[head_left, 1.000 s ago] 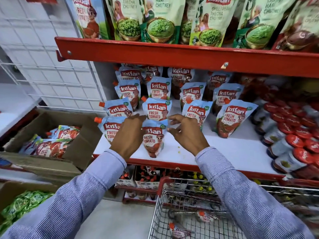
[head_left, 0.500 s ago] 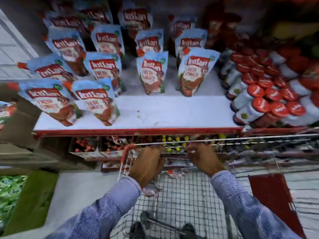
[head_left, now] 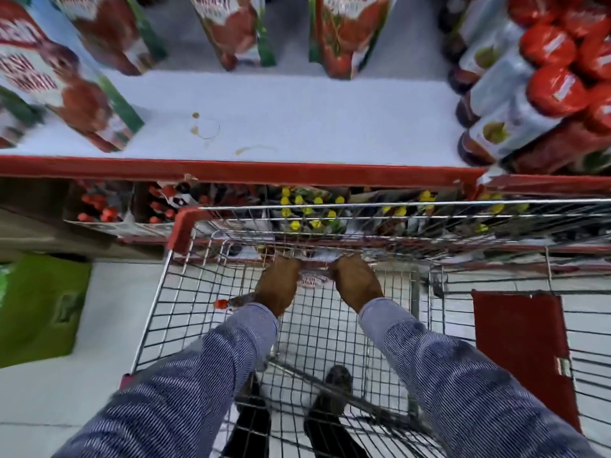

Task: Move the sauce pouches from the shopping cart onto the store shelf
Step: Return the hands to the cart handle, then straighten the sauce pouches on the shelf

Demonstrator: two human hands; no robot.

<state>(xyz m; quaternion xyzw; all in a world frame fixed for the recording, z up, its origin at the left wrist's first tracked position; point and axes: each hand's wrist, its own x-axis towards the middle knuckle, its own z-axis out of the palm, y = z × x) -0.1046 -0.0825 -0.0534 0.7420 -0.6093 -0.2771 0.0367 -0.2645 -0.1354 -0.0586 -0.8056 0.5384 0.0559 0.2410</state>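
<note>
Reaching deep into the cart [head_left: 155, 305], both hands — left hand [head_left: 277, 285], right hand [head_left: 355, 282] — close on one pouch [head_left: 314, 279] low against the far wire; a second pouch [head_left: 231, 300] lies beside the left wrist — it could snag on the mesh

Both hands' fingers hidden; pouch [head_left: 313, 278] between them mostly covered.

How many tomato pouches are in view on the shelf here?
5 pouches on the shelf: one cut off at the far left, a large one beside it, and three along the top edge, left, middle and right. More may stand behind, out of frame.
</note>
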